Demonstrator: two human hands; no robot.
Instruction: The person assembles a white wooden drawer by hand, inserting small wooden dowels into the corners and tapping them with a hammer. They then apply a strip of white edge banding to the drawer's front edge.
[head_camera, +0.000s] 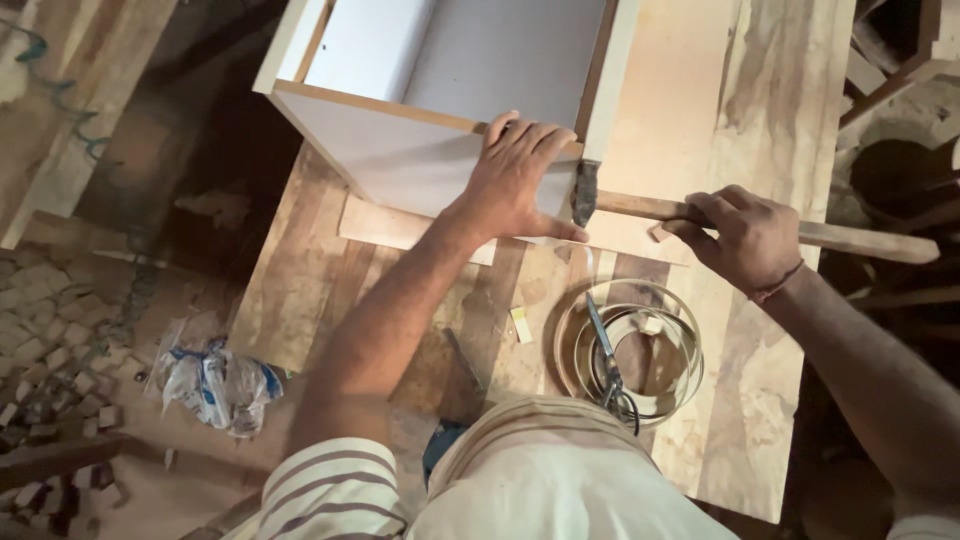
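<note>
Centre frame, a hammer (700, 215) lies level, its head against the lower corner of a white box (400, 150) — right hand (745, 240) fingers clamped round the handle. The left hand (520, 180) presses flat on the box, fingers spread. A tape coil (630, 350) and scissors (605, 355) lie below on the worktop (780, 130).

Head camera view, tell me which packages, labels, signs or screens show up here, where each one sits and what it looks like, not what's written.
Crumpled plastic bag: on the floor left of the workbench, below the left arm; whitish and see-through with blue patches.
Small tag: flat on the wooden workbench, just left of the coil of edge banding; a little pale yellow rectangle, too small to tell more.
No signs or screens in view.
</note>
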